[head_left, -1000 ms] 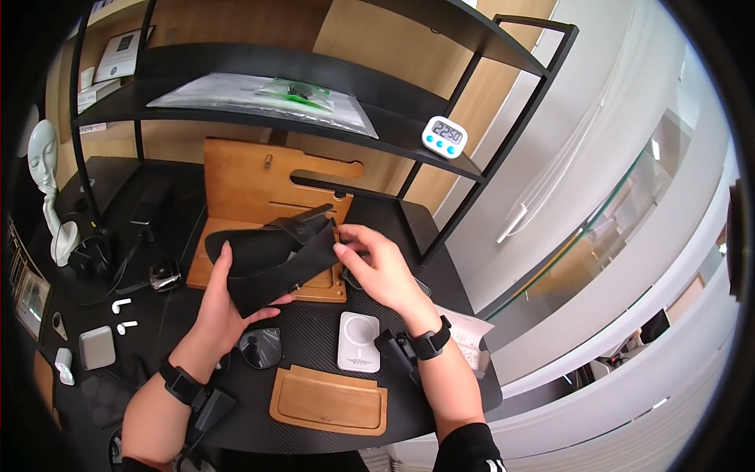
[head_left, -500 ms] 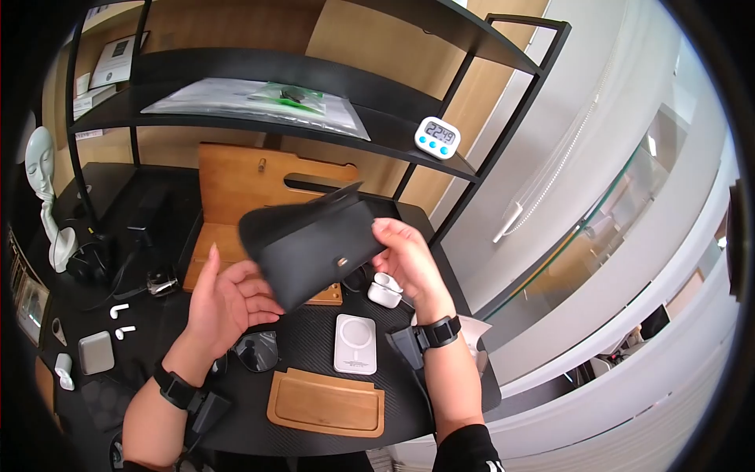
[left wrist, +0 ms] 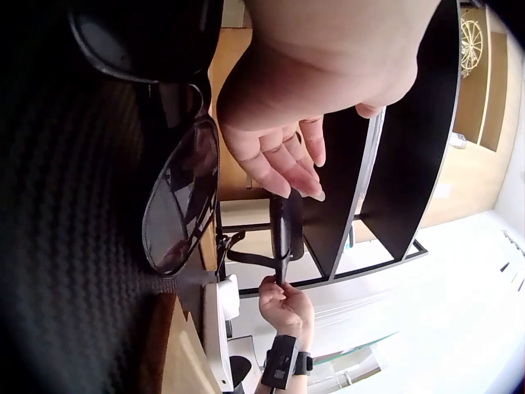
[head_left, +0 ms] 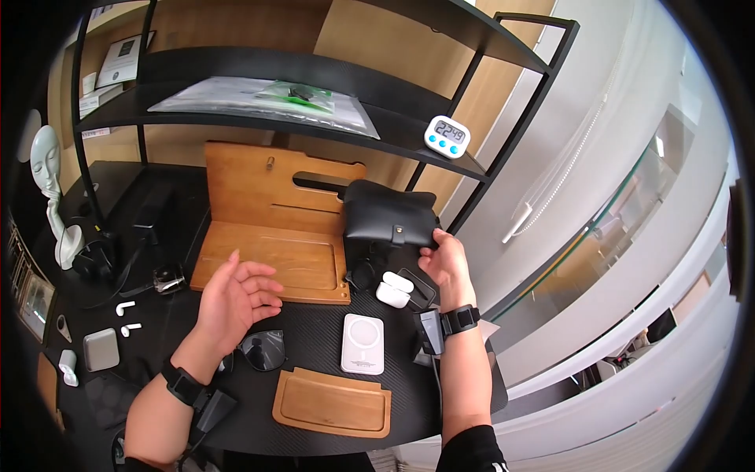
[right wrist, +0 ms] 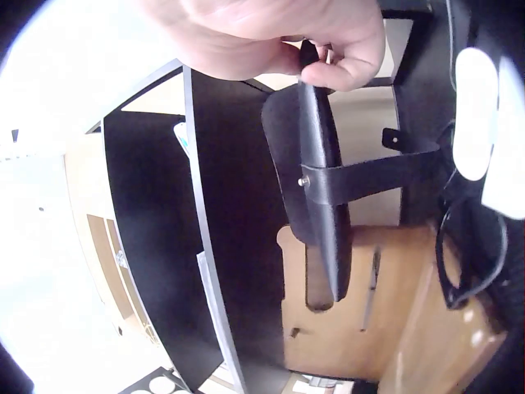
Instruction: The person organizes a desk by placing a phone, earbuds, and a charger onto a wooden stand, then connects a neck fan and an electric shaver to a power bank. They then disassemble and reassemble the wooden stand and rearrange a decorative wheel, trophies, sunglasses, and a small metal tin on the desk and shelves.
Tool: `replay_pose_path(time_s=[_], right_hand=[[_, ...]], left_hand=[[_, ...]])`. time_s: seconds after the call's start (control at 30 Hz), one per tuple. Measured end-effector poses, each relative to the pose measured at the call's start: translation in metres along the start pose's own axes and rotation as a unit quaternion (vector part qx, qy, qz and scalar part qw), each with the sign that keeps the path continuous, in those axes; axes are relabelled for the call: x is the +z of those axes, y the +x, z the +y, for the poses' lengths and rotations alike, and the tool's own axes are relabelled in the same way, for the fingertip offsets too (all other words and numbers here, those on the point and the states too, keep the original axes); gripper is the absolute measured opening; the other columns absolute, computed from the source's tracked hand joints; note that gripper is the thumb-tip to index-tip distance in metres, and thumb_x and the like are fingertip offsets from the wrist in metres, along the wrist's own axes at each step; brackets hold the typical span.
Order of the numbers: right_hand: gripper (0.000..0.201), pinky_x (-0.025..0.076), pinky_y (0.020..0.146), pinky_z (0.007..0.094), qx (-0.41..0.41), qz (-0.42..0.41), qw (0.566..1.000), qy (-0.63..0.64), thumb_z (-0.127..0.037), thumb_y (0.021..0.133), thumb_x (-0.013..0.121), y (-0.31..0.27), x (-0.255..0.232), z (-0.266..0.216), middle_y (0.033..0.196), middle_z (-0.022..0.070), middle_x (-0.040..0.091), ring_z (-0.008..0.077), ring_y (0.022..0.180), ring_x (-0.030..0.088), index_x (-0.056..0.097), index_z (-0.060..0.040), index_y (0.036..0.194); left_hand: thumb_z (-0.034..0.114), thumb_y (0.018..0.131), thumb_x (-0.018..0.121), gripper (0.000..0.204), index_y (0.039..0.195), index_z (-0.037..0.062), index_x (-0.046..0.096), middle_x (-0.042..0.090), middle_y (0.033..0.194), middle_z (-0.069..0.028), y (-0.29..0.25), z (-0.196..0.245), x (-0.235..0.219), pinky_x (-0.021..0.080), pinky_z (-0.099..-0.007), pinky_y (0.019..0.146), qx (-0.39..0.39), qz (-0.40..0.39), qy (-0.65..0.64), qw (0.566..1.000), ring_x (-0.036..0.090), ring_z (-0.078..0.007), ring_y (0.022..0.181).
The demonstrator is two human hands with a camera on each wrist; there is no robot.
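A black leather pouch with a snap strap hangs from my right hand, which pinches its lower right corner between thumb and fingers. In the right wrist view the pouch appears edge-on, its loose strap sticking out toward the desk. My left hand is raised over the desk's left half, palm turned inward and fingers loosely bent, holding nothing. Dark sunglasses lie just below it. Behind the hands stands a wooden organizer, whose right edge the pouch overlaps in the head view.
Under the pouch are an open white earbud case and a black headphone-like item. A white magnetic charger and a wooden tray lie in front. Earbuds sit at left. A black shelf with a timer spans the back.
Both hands held the pouch at first. The left hand has let go and stays at left, while the right hand has carried the pouch right and toward the shelf, uncovering the organizer's base.
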State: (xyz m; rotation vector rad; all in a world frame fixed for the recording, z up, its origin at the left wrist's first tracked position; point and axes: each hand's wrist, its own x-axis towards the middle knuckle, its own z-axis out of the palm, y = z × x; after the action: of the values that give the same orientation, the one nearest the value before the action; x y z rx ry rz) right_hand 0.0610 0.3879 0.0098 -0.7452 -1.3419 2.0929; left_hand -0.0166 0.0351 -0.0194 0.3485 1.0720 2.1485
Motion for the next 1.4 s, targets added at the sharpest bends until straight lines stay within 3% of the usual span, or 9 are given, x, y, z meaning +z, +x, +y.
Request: replay_pose_path(time_s=[0.4,0.53,0.67,0.8,1.07,1.1,1.13,1.2,1.4], right_hand=[[0.023,0.039,0.047,0.023,-0.15,0.103,0.969,-0.165,-0.009,0.096,0.034,-0.016,0.009,-0.009,0.086,0.0011,0.049,0.0071,0.055,0.039,0.049,-0.0178,0.11],[0.023,0.052,0.053,0.0287,-0.229,0.088,0.954,-0.171,-0.005,0.095,0.035,-0.011,0.013,-0.001,0.095,0.0061,0.053,0.0108,0.063,0.054,0.05,-0.0093,0.112],[0.038,0.057,0.07,0.0358,-0.163,0.038,0.967,-0.194,0.003,0.091,0.036,-0.002,0.009,0.01,0.11,0.0108,0.052,0.0194,0.086,0.062,0.043,-0.0009,0.128],[0.052,0.049,0.091,0.0383,-0.109,0.003,0.944,-0.312,0.001,0.088,0.042,-0.001,0.009,0.016,0.138,0.0157,0.039,0.0261,0.108,0.055,0.03,0.0017,0.139],[0.049,0.013,0.112,0.0346,-0.175,-0.047,0.911,-0.371,-0.014,0.084,0.055,0.025,-0.011,0.025,0.142,0.0236,0.034,0.0258,0.141,0.014,0.046,0.0035,0.13],[0.049,0.012,0.112,0.0352,-0.184,-0.051,0.907,-0.375,-0.012,0.084,0.055,0.019,-0.008,0.021,0.143,0.0237,0.033,0.0258,0.141,0.015,0.046,0.0034,0.13],[0.047,0.028,0.104,0.0286,-0.197,-0.027,0.89,-0.41,-0.008,0.085,0.053,0.001,0.006,0.014,0.136,0.0155,0.046,0.022,0.127,0.04,0.045,0.005,0.13],[0.048,0.014,0.111,0.0345,-0.215,-0.055,0.881,-0.418,-0.012,0.085,0.054,-0.01,0.013,0.007,0.143,0.0267,0.03,0.0272,0.141,0.016,0.047,0.0008,0.131],[0.039,0.029,0.107,0.0373,-0.279,-0.15,0.747,-0.584,-0.014,0.087,0.054,-0.093,0.059,-0.019,0.14,0.0316,0.031,0.0366,0.134,0.029,0.053,0.0039,0.122]], left_hand=[[0.049,0.095,0.033,0.051,0.098,0.0042,0.057,0.063,0.086,-0.0117,0.0,0.0,-0.001,0.05,-0.0333,0.071,0.004,-0.013,-0.009,1.0,0.061,-0.0202,0.074],[0.049,0.095,0.033,0.05,0.097,0.0044,0.056,0.063,0.085,-0.0118,0.0,0.0,-0.001,0.05,-0.0332,0.071,-0.003,-0.015,-0.007,1.0,0.061,-0.0202,0.074],[0.049,0.095,0.033,0.05,0.097,0.0045,0.056,0.063,0.085,-0.0121,0.0,-0.001,-0.002,0.05,-0.0332,0.071,-0.002,-0.016,-0.006,1.0,0.061,-0.0203,0.074],[0.048,0.095,0.034,0.05,0.098,0.0044,0.057,0.063,0.086,-0.0123,0.001,-0.001,-0.003,0.05,-0.0342,0.072,-0.005,-0.023,-0.004,1.0,0.061,-0.0212,0.075],[0.048,0.095,0.035,0.051,0.104,0.0025,0.056,0.064,0.093,-0.0135,0.001,-0.002,-0.006,0.049,-0.0365,0.079,-0.017,-0.047,-0.005,0.999,0.061,-0.0228,0.081],[0.047,0.095,0.035,0.051,0.105,0.0023,0.056,0.063,0.094,-0.0132,0.001,-0.002,-0.007,0.048,-0.0365,0.08,-0.016,-0.056,-0.006,0.998,0.061,-0.0224,0.082],[0.047,0.095,0.035,0.051,0.105,0.0023,0.056,0.063,0.094,-0.0132,0.001,-0.002,-0.007,0.048,-0.0365,0.08,-0.014,-0.05,-0.001,0.999,0.061,-0.0224,0.082],[0.046,0.096,0.034,0.05,0.105,0.0027,0.056,0.063,0.095,-0.0127,0.001,-0.001,-0.005,0.048,-0.0366,0.08,-0.016,-0.057,0.002,0.998,0.061,-0.022,0.083],[0.043,0.096,0.038,0.045,0.107,0.0033,0.056,0.062,0.096,-0.0112,0.0,-0.001,-0.006,0.048,-0.0352,0.082,-0.014,-0.07,0.01,0.997,0.06,-0.0207,0.085]])
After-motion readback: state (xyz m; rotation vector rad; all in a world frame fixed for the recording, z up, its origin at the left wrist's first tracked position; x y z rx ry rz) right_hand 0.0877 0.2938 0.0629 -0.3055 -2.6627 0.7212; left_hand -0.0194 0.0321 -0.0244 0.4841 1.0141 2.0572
